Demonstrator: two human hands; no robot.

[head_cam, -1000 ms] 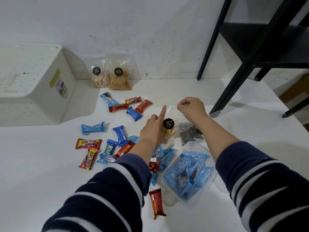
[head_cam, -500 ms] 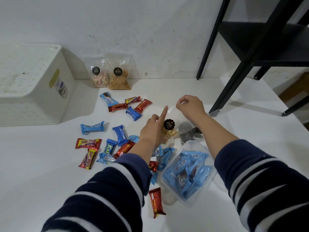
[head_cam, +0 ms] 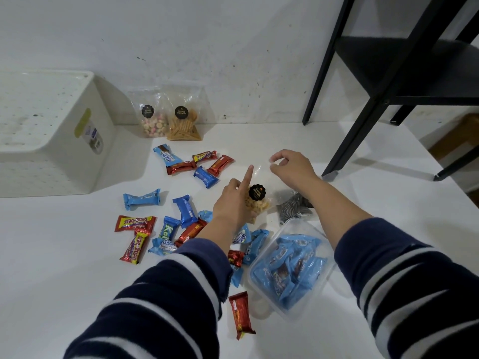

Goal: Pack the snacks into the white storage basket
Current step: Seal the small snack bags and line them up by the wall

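The white perforated storage basket [head_cam: 85, 156] stands at the far left by the wall. Mid-table, my left hand [head_cam: 230, 203] grips the lower part of a clear snack bag [head_cam: 259, 203] with a black round label, its index finger pointing up. My right hand [head_cam: 290, 169] pinches the bag's clear top edge with curled fingers. Several loose wrapped bars lie around: blue ones [head_cam: 141, 199], red ones [head_cam: 220, 164], and red-yellow ones [head_cam: 134, 224]. A clear tub [head_cam: 290, 270] of blue packets sits under my right forearm.
Two more clear snack bags [head_cam: 149, 120] [head_cam: 184, 123] lean on the wall behind. A bag of dark spiral snacks [head_cam: 293, 209] lies by my right wrist. A red bar [head_cam: 241, 317] lies near me. A black shelf frame [head_cam: 363, 104] stands at the right.
My right hand has shifted slightly up and right, and its fingers have loosened a little at the bag's top. The left hand keeps its hold.
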